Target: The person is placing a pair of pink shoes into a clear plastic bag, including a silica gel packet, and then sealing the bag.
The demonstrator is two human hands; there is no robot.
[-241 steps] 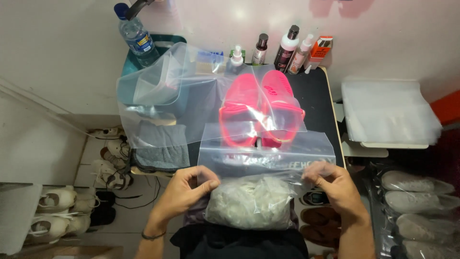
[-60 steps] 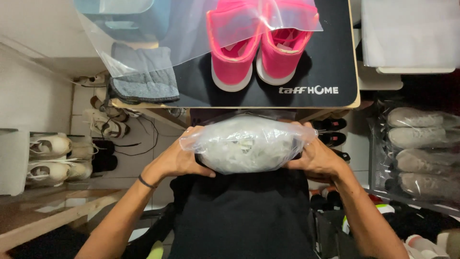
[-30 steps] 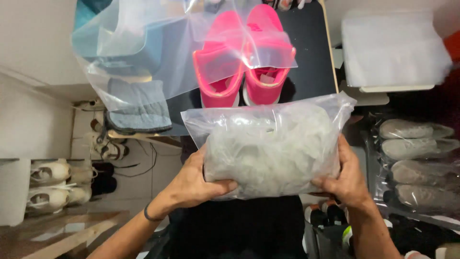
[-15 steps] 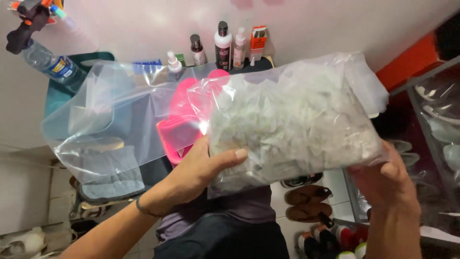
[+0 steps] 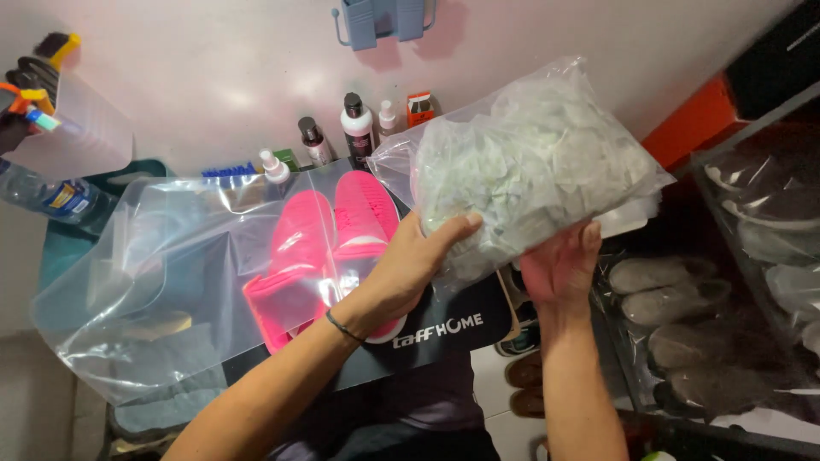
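Note:
I hold up a clear plastic bag stuffed with pale crumpled material (image 5: 534, 162) at the upper right. My left hand (image 5: 410, 269) grips its lower left side, thumb across the front. Under its lower right edge, my right hand (image 5: 559, 265) supports and grips it. A pair of bright pink shoes (image 5: 329, 248) lies on the black table mat (image 5: 444, 329) below, partly covered by a large clear plastic bag (image 5: 162, 265) spread to the left.
Several small bottles (image 5: 354, 128) stand along the white wall behind the table. A water bottle (image 5: 51, 196) lies far left, a blue holder (image 5: 384, 17) hangs on the wall. Bagged shoes (image 5: 675, 290) fill shelves at the right.
The stuffed bag has been lifted from my lap, turned, and swung up and to the right. The view has tilted up toward the wall.

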